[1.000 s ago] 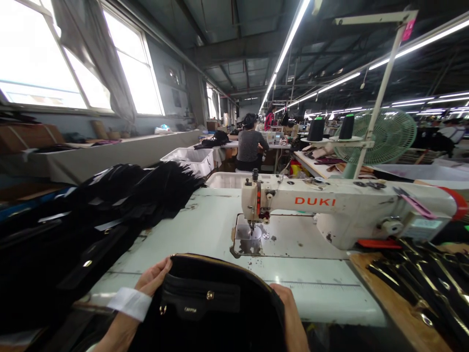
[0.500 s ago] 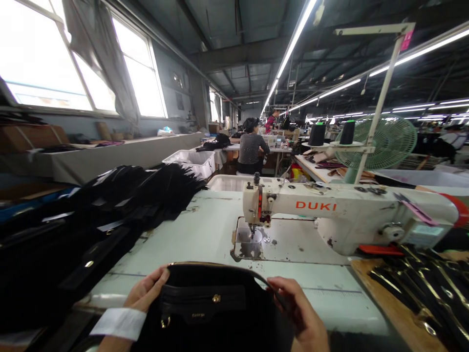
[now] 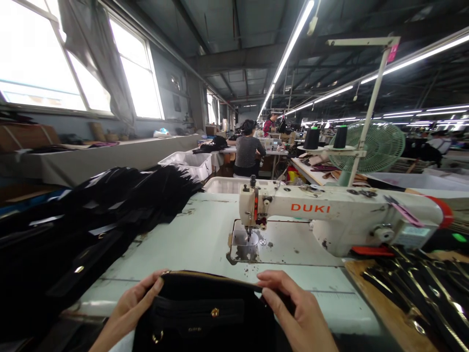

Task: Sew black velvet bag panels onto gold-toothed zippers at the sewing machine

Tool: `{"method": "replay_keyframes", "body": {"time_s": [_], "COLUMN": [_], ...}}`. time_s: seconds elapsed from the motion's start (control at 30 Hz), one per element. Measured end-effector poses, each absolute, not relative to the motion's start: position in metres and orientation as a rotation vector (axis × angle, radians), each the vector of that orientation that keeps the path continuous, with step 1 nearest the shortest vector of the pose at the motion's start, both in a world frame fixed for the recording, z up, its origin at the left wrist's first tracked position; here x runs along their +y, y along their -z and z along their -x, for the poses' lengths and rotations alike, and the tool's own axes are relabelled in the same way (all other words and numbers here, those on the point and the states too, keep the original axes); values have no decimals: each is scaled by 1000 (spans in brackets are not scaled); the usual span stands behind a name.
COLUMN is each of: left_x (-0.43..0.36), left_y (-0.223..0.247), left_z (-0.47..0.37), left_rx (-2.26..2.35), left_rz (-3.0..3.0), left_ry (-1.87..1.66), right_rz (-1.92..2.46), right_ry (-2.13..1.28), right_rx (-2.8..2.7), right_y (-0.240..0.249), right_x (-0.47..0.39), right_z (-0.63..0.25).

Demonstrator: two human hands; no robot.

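Standing beyond the black bag [image 3: 205, 328] are a sewing machine [image 3: 340, 211] and fan [image 3: 384, 146].

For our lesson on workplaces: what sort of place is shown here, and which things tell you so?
Probably a sewing workshop or factory floor: a sewing machine stands on the worktable, dark thread cones sit behind it, and many black pieces are heaped at the left.

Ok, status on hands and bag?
Left hand, right hand both holding black bag. Bag open, short of sewing machine. Black pieces piled at left.
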State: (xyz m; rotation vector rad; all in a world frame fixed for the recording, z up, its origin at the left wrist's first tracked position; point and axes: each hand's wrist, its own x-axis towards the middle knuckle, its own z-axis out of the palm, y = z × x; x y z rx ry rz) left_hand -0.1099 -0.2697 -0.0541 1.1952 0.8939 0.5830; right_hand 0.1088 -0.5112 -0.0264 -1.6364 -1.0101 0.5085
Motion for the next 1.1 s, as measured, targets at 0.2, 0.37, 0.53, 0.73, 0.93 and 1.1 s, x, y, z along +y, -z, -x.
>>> {"method": "replay_keyframes", "body": {"time_s": [0.2,0.37,0.53,0.73,0.93,1.1], "left_x": [-288,-293,-289,-286,-284,-281], "left_y": [43,36,37,41,42,46], "left_z": [115,114,118,121,121,123], "left_rx": [858,883,926,946,937,933], "left_rz": [-1258,-1296,-1302,-1317,-1306,-1329], "left_ry": [-674,-667,-669,-665,-661,-663], "right_rz": [1725,1785,1809,1745,1733,1771], "right_ry": [-491,-634,-588,-695,-745,-759], "right_rx": [-1302,-1341,-1413,-1430,-1488,-1520], "right_y": [-4,-13,-20,-28,-30,-34], "right_x": [-513,-516,-508,-504,-509,-514], "right_z": [-123,-123,-123,-133,-137,-137]}}
